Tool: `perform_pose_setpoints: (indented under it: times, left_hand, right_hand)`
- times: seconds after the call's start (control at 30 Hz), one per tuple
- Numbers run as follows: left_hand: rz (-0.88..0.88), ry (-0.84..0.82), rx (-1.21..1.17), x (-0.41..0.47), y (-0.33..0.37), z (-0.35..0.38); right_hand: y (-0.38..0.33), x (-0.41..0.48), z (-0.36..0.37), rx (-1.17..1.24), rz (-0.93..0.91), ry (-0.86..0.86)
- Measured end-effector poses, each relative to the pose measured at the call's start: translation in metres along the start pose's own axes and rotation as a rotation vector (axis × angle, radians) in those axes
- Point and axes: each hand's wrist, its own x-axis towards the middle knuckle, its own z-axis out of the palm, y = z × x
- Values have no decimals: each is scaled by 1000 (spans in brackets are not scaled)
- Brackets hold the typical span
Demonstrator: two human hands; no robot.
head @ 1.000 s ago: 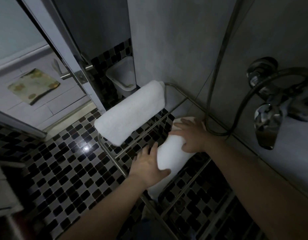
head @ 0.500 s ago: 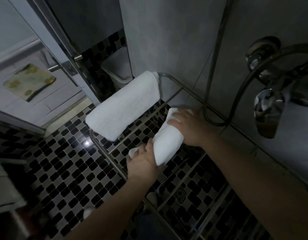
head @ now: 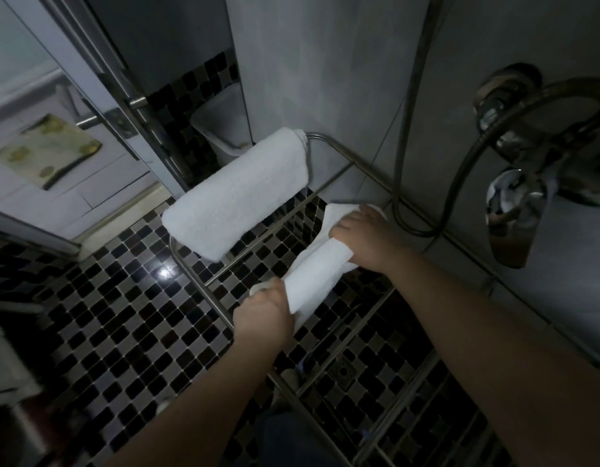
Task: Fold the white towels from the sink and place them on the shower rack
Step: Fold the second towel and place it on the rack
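A folded white towel (head: 238, 193) lies across the far end of the metal shower rack (head: 197, 281). A second, smaller white towel (head: 317, 278) stretches over the rack's middle bars, just right of the first. My left hand (head: 263, 315) grips its near end at the rack's front rail. My right hand (head: 366, 241) grips its far end close to the wall. The towel looks bunched between the two hands.
A chrome tap (head: 514, 203) and its shower hose (head: 403, 183) hang on the grey wall at right. Below the rack is a black mosaic floor (head: 100, 315) with a drain (head: 342, 370). A white bin (head: 221, 129) stands in the far corner by the glass door (head: 100, 79).
Both hands went from resting flat on the small towel to gripping its ends. The towel has shifted toward the first towel and is more bunched. The view has moved closer.
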Motion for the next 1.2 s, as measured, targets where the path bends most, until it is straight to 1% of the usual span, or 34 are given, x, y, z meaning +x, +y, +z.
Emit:
perform_pose_setpoints:
  times: [0.07, 0.13, 0.17, 0.2, 0.23, 0.27, 0.33, 0.37, 0.4, 0.47, 0.53, 0.6, 0.67, 0.7, 0.73, 0.77, 0.83, 0.87, 0.93, 0.97, 1.03, 1.1, 1.13, 1.17, 1.2]
  left_hand:
    - [-21, -39, -25, 0, -9, 1]
    - [-20, -46, -54, 2, -14, 1]
    - [-14, -37, -68, 1, -16, 1]
    - [-4, -25, -81, 0, -16, 1]
    - [6, -21, -87, -1, -17, -1]
    - [13, -24, -98, 0, -17, -1]
    - [17, -48, -127, 4, -19, -1]
    - [19, -63, -142, 6, -20, -2]
    - [26, -86, -163, 9, -20, -5]
    - [-9, -183, -249, 16, -22, -10]
    - [-160, -338, -399, 26, -24, -17]
    - [-353, -443, -595, 43, -28, -23]
    - [-574, -507, -937, 61, -32, -28]
    - [-671, -542, -1088, 64, -34, -28]
    - [-717, -574, -1133, 68, -37, -25]
    - [-707, -608, -1122, 72, -38, -19]
    - [-652, -643, -1021, 75, -34, -12]
    - [-654, -625, -958, 78, -33, -4]
    - [-715, -478, -861, 77, -30, -3]
    - [-630, -439, -751, 75, -29, -4]
    - [-537, -447, -511, 72, -32, -2]
    - [-459, -489, -372, 72, -36, 1]
    - [-471, -491, -357, 72, -36, 3]
    - [-485, -490, -417, 71, -35, 3]
    - [-565, -464, -525, 69, -32, 0]
  right_hand:
    - [6, 2, 1, 41, 34, 42]
    - [11, 9, 1, 171, 109, 76]
    - [11, 14, -1, 262, 184, 60]
    - [13, 17, -3, 305, 265, 9]
    - [14, 19, -3, 281, 298, -22]
    - [15, 19, -2, 227, 277, -19]
    - [14, 18, 0, 175, 168, 12]
    - [14, 17, -3, 144, 115, -1]
    - [14, 20, -9, 107, 93, -49]
    - [15, 28, -21, 74, 123, -183]
    - [16, 38, -30, 156, 192, -321]
    - [19, 53, -36, 301, 283, -382]
    - [22, 70, -40, 384, 383, -357]
    - [22, 78, -40, 387, 433, -331]
    - [21, 85, -38, 368, 481, -313]
    - [20, 90, -34, 350, 528, -299]
    - [19, 91, -23, 316, 612, -324]
    - [19, 90, -15, 298, 638, -363]
    - [22, 87, -9, 260, 676, -411]
    - [25, 87, -8, 250, 685, -397]
    - [30, 87, -7, 236, 692, -326]
    - [32, 86, -9, 241, 706, -275]
    - [32, 85, -9, 263, 712, -250]
    - [31, 84, -10, 275, 716, -224]
    - [30, 82, -8, 284, 722, -186]
